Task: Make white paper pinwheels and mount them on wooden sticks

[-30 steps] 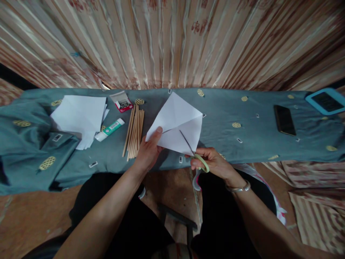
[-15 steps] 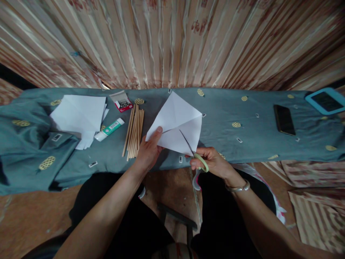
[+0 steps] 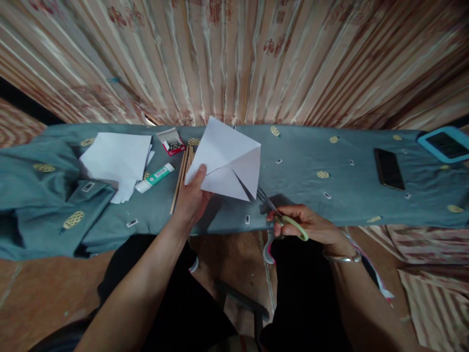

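Observation:
My left hand (image 3: 192, 198) pinches a white sheet of paper (image 3: 223, 151) at its left corner, thumb on top. Creases cross the sheet, and two slits run in from its edges: one beside my thumb, one gaping at the lower right. My right hand (image 3: 300, 222) grips scissors (image 3: 278, 212) by their pale green handles. The scissor blades point up and left, just off the paper's lower right corner. Behind the paper, a bundle of wooden sticks (image 3: 179, 183) is partly hidden.
On the grey-green cloth (image 3: 293, 156) lie a stack of white paper (image 3: 120, 156), a glue tube (image 3: 156, 177) and a small open red-and-white box (image 3: 172, 143) at left. At right are a black phone (image 3: 389, 168) and a blue-framed tablet (image 3: 449, 145). A curtain (image 3: 234, 58) hangs behind.
The scissors have come out of the slit and moved right and down with my right hand. My left hand has shifted the paper left, over the sticks. The lower right slit now gapes.

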Available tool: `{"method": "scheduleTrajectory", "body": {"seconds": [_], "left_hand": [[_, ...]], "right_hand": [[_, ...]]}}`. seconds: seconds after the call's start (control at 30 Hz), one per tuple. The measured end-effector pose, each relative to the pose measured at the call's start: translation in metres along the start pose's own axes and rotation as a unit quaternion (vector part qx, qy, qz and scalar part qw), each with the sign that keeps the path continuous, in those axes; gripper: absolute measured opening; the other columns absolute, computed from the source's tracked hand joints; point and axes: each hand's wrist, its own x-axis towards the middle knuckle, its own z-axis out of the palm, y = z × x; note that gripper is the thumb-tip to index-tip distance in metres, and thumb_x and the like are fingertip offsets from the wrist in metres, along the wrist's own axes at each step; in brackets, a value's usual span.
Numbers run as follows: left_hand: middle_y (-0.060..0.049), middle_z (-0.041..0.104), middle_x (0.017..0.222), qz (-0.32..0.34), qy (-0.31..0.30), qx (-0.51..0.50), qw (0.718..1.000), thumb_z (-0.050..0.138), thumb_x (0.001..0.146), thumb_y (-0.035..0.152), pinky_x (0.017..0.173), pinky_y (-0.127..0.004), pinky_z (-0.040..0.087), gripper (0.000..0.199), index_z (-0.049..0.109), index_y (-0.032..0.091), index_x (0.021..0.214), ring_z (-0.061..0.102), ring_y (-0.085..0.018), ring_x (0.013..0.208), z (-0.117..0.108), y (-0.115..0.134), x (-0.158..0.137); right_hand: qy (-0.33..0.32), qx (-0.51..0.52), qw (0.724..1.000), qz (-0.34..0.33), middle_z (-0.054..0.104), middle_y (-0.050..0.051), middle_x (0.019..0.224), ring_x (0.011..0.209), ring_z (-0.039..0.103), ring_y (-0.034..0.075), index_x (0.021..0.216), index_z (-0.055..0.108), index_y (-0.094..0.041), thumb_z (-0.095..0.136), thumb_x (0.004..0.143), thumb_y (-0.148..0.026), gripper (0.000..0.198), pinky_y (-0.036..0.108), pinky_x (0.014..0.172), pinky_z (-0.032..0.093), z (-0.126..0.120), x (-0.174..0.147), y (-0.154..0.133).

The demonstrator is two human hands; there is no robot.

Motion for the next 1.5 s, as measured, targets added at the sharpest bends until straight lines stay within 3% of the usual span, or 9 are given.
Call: {"method": "scheduleTrajectory", "body": {"seconds": [0.13, 0.3, 0.47, 0.63, 0.73, 0.9, 1.1, 1.3, 1.5], "left_hand": [[-0.003, 0.078, 0.102, -0.009, -0.008, 0.029, 1.0, 0.076, 0.081, 0.028, 0.084, -0.03, 0.06, 0.02, 0.073, 0.023, 0.1, 0.072, -0.022, 0.105, -0.006, 0.002, 0.002], [-0.006, 0.078, 0.083, -0.09, -0.082, 0.097, 0.988, 0.083, 0.068, 0.036, 0.066, -0.029, 0.057, 0.028, 0.076, 0.016, 0.086, 0.074, -0.026, 0.085, -0.008, -0.011, -0.005], [-0.006, 0.074, 0.068, -0.138, -0.124, 0.147, 0.972, 0.09, 0.055, 0.04, 0.055, -0.027, 0.049, 0.035, 0.075, 0.013, 0.072, 0.066, -0.019, 0.058, -0.005, -0.022, -0.012], [-0.004, 0.073, 0.065, -0.15, -0.137, 0.171, 0.964, 0.09, 0.052, 0.037, 0.057, -0.027, 0.047, 0.032, 0.074, 0.015, 0.068, 0.063, -0.018, 0.056, -0.005, -0.025, -0.013], [-0.006, 0.075, 0.073, -0.157, -0.15, 0.149, 0.965, 0.087, 0.061, 0.042, 0.063, -0.029, 0.05, 0.036, 0.074, 0.014, 0.078, 0.068, -0.022, 0.067, -0.004, -0.023, -0.013], [-0.011, 0.075, 0.105, -0.176, -0.175, 0.012, 0.969, 0.068, 0.078, 0.066, 0.094, -0.041, 0.052, 0.056, 0.071, 0.016, 0.104, 0.066, -0.032, 0.113, 0.002, -0.014, -0.015], [-0.016, 0.058, 0.142, -0.19, -0.237, 0.017, 0.953, 0.084, 0.068, 0.055, 0.111, -0.054, 0.04, 0.068, 0.065, 0.02, 0.123, 0.049, -0.039, 0.137, 0.0, -0.034, -0.027], [-0.011, 0.063, 0.137, -0.153, -0.178, 0.005, 0.972, 0.087, 0.069, 0.032, 0.114, -0.05, 0.04, 0.069, 0.058, 0.023, 0.131, 0.049, -0.033, 0.139, 0.012, -0.047, -0.039], [-0.006, 0.074, 0.116, -0.124, -0.03, -0.053, 0.99, 0.068, 0.086, 0.016, 0.101, -0.04, 0.055, 0.044, 0.059, 0.021, 0.129, 0.066, -0.025, 0.117, 0.015, -0.037, -0.031]], "right_hand": [[0.142, 0.022, 0.989, -0.041, 0.069, 0.002, 0.068, 0.058, 0.058, 0.013, 0.098, 0.074, -0.018, 0.086, 0.064, -0.059, 0.054, 0.025, 0.055, 0.044, -0.02, -0.011, 0.002], [0.359, 0.027, 0.925, -0.119, 0.073, 0.001, 0.08, 0.072, 0.066, 0.016, 0.097, 0.073, -0.024, 0.09, 0.061, -0.046, 0.046, 0.029, 0.066, 0.052, -0.025, 0.004, 0.0], [0.314, 0.014, 0.94, -0.129, 0.074, -0.001, 0.08, 0.071, 0.064, 0.014, 0.098, 0.071, -0.022, 0.092, 0.056, -0.043, 0.052, 0.027, 0.065, 0.053, -0.018, 0.024, -0.005], [0.227, 0.023, 0.969, -0.092, 0.063, -0.007, 0.064, 0.056, 0.053, 0.008, 0.088, 0.071, -0.019, 0.092, 0.056, -0.038, 0.042, 0.021, 0.053, 0.044, -0.012, 0.027, -0.009], [0.23, 0.047, 0.969, -0.079, 0.06, -0.008, 0.06, 0.053, 0.049, 0.007, 0.082, 0.072, -0.019, 0.093, 0.05, -0.033, 0.041, 0.02, 0.05, 0.039, -0.009, 0.028, -0.012], [0.355, 0.147, 0.915, -0.122, 0.064, -0.007, 0.063, 0.053, 0.052, 0.009, 0.079, 0.071, -0.021, 0.09, 0.048, -0.033, 0.039, 0.023, 0.053, 0.043, -0.002, 0.042, -0.011], [0.454, 0.19, 0.853, -0.175, 0.063, -0.008, 0.064, 0.055, 0.05, 0.009, 0.079, 0.067, -0.021, 0.088, 0.049, -0.035, 0.039, 0.024, 0.058, 0.043, 0.007, 0.063, -0.011], [0.405, 0.122, 0.892, -0.163, 0.065, -0.006, 0.064, 0.057, 0.055, 0.012, 0.09, 0.066, -0.021, 0.086, 0.053, -0.04, 0.046, 0.026, 0.056, 0.045, 0.032, 0.075, -0.011], [0.373, 0.137, 0.908, -0.133, 0.066, -0.005, 0.065, 0.057, 0.055, 0.012, 0.091, 0.066, -0.021, 0.086, 0.051, -0.039, 0.048, 0.027, 0.055, 0.046, 0.044, 0.082, -0.007]]}}
